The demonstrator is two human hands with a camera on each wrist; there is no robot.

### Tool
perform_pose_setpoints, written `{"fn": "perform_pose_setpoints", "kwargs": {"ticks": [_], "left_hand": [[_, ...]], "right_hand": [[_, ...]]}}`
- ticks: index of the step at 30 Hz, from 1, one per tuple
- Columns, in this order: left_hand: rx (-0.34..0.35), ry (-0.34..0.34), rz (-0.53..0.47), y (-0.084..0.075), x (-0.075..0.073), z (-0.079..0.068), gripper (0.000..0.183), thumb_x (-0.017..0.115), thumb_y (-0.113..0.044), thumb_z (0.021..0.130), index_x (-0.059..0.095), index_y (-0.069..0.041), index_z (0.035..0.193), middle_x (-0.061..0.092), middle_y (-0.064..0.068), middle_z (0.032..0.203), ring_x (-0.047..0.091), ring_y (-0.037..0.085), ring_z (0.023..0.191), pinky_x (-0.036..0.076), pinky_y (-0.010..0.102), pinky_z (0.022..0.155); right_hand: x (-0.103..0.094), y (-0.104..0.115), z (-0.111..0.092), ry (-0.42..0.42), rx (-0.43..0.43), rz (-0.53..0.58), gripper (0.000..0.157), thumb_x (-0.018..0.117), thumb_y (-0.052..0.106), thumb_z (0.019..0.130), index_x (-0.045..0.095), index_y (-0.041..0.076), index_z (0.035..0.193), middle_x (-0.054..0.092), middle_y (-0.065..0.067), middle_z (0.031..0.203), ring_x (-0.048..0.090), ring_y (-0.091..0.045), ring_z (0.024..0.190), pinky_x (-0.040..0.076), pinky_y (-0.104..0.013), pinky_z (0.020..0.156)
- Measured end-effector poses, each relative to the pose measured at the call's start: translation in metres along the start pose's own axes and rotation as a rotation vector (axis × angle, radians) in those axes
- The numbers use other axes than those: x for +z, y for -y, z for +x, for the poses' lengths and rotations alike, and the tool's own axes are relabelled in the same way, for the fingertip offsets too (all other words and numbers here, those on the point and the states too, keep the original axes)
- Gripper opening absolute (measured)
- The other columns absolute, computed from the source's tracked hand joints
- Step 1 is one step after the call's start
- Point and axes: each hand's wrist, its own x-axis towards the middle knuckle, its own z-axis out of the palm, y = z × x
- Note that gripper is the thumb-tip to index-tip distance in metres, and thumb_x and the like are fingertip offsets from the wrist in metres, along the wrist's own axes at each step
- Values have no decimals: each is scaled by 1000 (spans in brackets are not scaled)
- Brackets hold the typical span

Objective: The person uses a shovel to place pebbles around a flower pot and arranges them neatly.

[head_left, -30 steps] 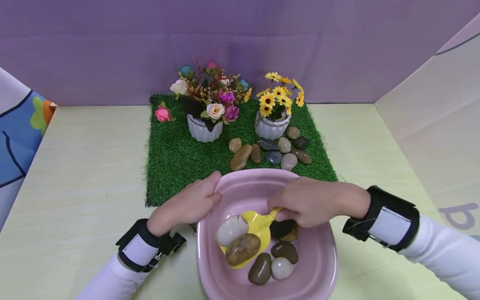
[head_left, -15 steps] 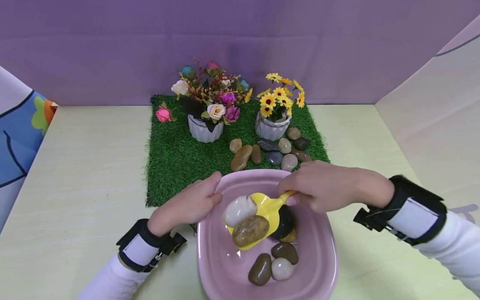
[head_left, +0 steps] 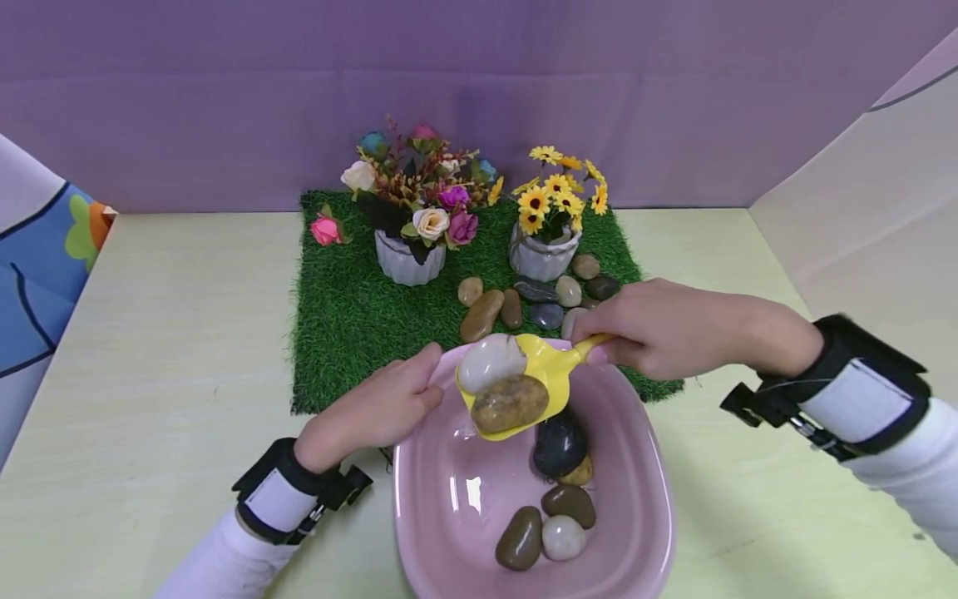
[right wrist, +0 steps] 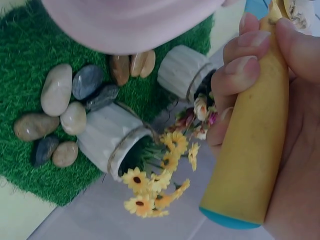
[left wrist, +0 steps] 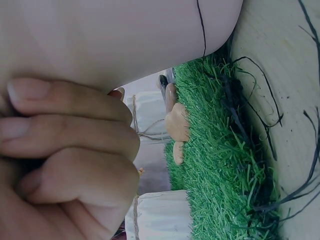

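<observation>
My right hand (head_left: 651, 329) grips the handle of a yellow toy shovel (head_left: 552, 374); the right wrist view shows the fingers wrapped round its thick yellow handle (right wrist: 250, 150). On the scoop lie a white stone (head_left: 490, 363) and a mottled brown stone (head_left: 511, 403). The scoop is raised over the far side of a pink basin (head_left: 659, 499). At the basin's far left rim, my left hand (head_left: 374, 408) holds on, fingers curled against the outer wall in the left wrist view. Inside the basin are a black stone (head_left: 560, 445), a white stone (head_left: 563, 537) and several brown ones.
Behind the basin lies a green turf mat (head_left: 359, 316) with several stones (head_left: 481, 316) on it. A pot of mixed flowers (head_left: 410, 258) and a pot of yellow flowers (head_left: 542, 249) stand there, beside a loose pink rose (head_left: 325, 229). A purple backdrop (head_left: 479, 83) rises behind.
My right hand has lifted the shovel with its two stones from low in the basin, moving away from me and to the right. My left hand has stayed at the rim.
</observation>
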Motion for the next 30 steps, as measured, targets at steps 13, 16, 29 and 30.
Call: {"fn": "perform_pose_setpoints", "kwargs": {"ticks": [13, 16, 29, 30], "left_hand": [[-7, 18, -13, 2, -1, 1, 7, 43, -10, 97, 39, -6, 93, 44, 5, 67, 54, 13, 51, 49, 31, 48], [-13, 26, -33, 1, -1, 0, 6, 43, -10, 98, 39, -6, 94, 47, 5, 67, 56, 13, 50, 50, 31, 47], [-15, 41, -78, 2, 0, -1, 5, 42, -10, 99, 39, -6, 96, 49, 6, 69, 58, 13, 48, 53, 31, 46], [-14, 41, -77, 2, 0, -1, 5, 42, -10, 99, 39, -6, 96, 48, 6, 69, 58, 13, 48, 53, 31, 46]], "right_hand": [[-17, -24, 11, 15, 132, 21, 16, 49, 16, 100, 59, 19, 88, 49, 5, 68, 43, -6, 57, 40, -28, 59], [-21, -30, 14, 7, 122, 36, 19, 48, 18, 101, 56, 18, 84, 52, 4, 68, 45, -7, 58, 41, -29, 60], [-33, -46, 37, -40, 122, 72, 24, 45, 10, 101, 51, 9, 77, 39, -1, 64, 37, -12, 54, 37, -29, 60], [-33, -47, 38, -41, 118, 80, 25, 45, 10, 101, 50, 9, 77, 39, -1, 64, 36, -12, 54, 37, -29, 60]]}}
